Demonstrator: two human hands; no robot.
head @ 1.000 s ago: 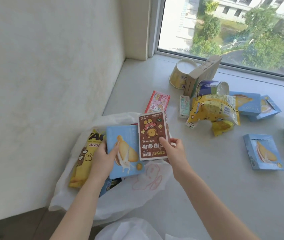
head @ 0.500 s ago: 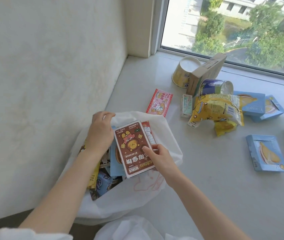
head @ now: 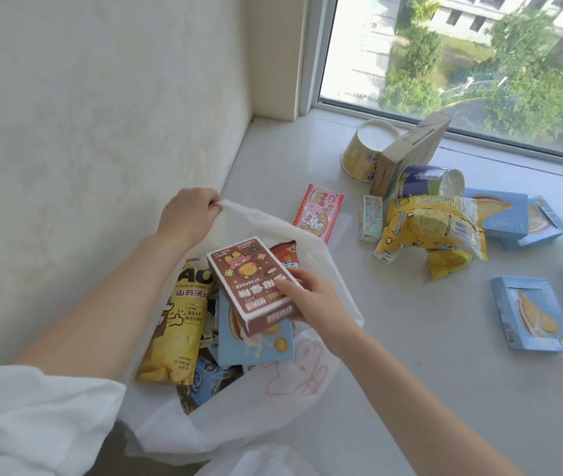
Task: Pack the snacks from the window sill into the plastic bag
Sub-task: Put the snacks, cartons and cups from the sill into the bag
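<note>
Left hand (head: 187, 214) pinches the plastic bag (head: 283, 383) rim, holding the mouth open at the window sill (head: 410, 389) edge. Right hand (head: 311, 297) grips a brown snack box (head: 249, 286) over the opening; bare sill lies beside the bag.

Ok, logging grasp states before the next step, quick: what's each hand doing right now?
Left hand: pinching the rim of the white plastic bag, holding it open.
Right hand: gripping the brown snack box over the bag's mouth.
</note>
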